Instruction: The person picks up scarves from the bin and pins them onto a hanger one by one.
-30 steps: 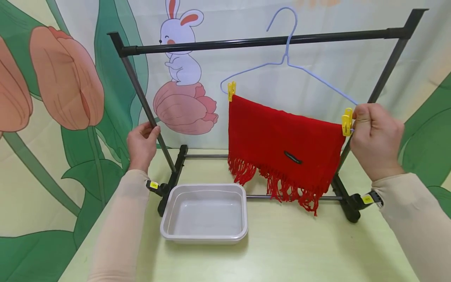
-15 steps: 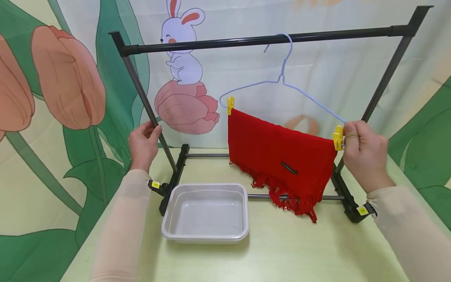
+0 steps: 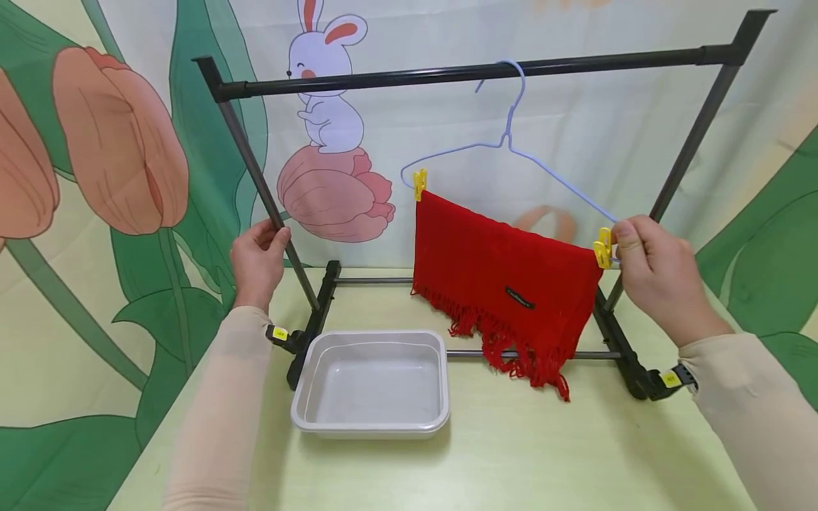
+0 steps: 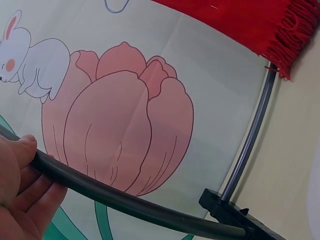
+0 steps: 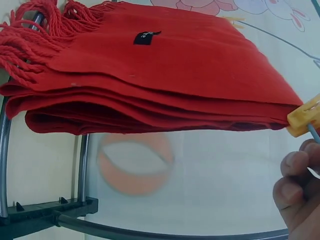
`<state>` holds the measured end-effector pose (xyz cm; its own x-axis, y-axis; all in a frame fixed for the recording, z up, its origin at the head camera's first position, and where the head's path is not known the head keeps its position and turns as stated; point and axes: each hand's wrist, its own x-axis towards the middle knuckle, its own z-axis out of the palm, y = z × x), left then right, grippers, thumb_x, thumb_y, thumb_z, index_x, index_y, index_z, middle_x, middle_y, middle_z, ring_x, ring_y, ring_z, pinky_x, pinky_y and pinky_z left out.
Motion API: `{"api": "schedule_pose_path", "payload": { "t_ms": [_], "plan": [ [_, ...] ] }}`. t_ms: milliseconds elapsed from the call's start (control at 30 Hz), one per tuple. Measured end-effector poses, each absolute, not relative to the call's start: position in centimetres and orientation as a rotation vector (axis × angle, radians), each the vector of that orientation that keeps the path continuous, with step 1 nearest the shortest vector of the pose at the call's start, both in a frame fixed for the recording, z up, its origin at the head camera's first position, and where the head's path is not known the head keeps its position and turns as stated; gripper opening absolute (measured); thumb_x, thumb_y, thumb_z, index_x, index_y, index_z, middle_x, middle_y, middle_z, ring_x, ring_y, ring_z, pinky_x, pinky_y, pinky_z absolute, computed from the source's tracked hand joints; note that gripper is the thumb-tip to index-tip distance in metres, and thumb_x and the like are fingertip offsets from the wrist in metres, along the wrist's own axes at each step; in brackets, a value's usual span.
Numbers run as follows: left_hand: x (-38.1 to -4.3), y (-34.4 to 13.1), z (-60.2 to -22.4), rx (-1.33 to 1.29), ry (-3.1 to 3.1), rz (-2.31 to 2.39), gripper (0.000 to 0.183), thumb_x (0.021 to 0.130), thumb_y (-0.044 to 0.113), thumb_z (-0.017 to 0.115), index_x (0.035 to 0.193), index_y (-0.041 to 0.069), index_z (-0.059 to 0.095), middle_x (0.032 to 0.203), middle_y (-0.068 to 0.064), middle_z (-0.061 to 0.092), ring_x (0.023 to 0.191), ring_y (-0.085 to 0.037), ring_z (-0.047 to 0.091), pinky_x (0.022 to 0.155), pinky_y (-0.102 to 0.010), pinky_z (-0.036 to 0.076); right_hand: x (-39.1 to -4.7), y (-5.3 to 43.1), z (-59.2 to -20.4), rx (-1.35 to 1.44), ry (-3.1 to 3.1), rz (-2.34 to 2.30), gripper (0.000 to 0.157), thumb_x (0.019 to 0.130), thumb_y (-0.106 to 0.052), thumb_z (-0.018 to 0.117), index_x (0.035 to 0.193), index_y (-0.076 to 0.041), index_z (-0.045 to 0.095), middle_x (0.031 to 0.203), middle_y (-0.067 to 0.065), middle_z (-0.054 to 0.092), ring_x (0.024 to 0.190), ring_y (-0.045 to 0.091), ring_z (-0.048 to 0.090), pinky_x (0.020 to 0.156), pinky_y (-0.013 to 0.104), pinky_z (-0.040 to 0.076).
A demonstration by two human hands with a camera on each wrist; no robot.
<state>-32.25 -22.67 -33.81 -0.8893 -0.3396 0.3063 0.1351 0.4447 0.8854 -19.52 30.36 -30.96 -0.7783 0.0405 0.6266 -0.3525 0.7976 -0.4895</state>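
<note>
A black metal clothes rack (image 3: 396,81) stands on the table. My left hand (image 3: 258,266) grips its left post, thumb in front and fingers behind, as the left wrist view shows. A light blue wire hanger (image 3: 552,170) has its hook over the top bar and slants down to the right. My right hand (image 3: 664,273) holds the hanger's lower right corner. Below the hanger hangs a folded red fringed scarf (image 3: 498,262) with a dark label, pinned by a yellow clothespin (image 3: 420,184) at the left and another clothespin (image 5: 302,119) beside my right fingertips.
On the table (image 3: 543,454), a pale grey plastic basin (image 3: 371,429) stands in front of the rack's left foot. A printed cloth (image 3: 434,35) with a rabbit and tulips hangs behind the rack. The rack's lower crossbars (image 3: 377,281) run behind the basin and scarf.
My right hand has moved down and to the left with the hanger and scarf. The hook, which stood above the bar, now sits over it. My left hand stays on the post.
</note>
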Motion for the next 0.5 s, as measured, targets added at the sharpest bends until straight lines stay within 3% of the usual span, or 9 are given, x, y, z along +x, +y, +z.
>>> {"api": "schedule_pose_path", "payload": {
  "t_ms": [300, 433, 500],
  "plan": [
    [-31.7, -23.2, -34.2, 0.129, -2.302, -1.41, 0.048, 0.11, 0.033, 0.064, 0.151, 0.008, 0.061, 0.142, -0.017, 0.069, 0.13, -0.031, 0.066, 0.114, -0.046, 0.052, -19.0, 31.4, -30.5, 0.144, -2.502, 0.893, 0.044, 0.116, -0.044, 0.04, 0.125, -0.007, 0.062, 0.082, 0.01, 0.065, 0.063, 0.012, 0.058, 0.059, 0.031, 0.042],
    [-30.6, -23.3, -34.5, 0.134, -2.285, -1.335, 0.051, 0.112, 0.037, 0.058, 0.149, 0.003, 0.055, 0.141, -0.021, 0.065, 0.129, -0.033, 0.063, 0.113, -0.045, 0.051, -18.0, 31.9, -30.5, 0.068, -2.442, 0.834, 0.045, 0.116, -0.039, 0.042, 0.13, -0.001, 0.061, 0.087, 0.008, 0.064, 0.069, 0.001, 0.052, 0.065, 0.029, 0.039],
    [-29.7, -23.3, -34.5, 0.138, -2.267, -1.277, 0.047, 0.113, 0.038, 0.056, 0.141, 0.001, 0.058, 0.132, -0.021, 0.065, 0.12, -0.032, 0.062, 0.103, -0.041, 0.051, -17.2, 31.8, -30.5, 0.014, -2.324, 0.8, 0.041, 0.115, -0.033, 0.047, 0.125, 0.003, 0.063, 0.087, -0.003, 0.06, 0.073, -0.005, 0.045, 0.07, 0.025, 0.035]
  ]
}}
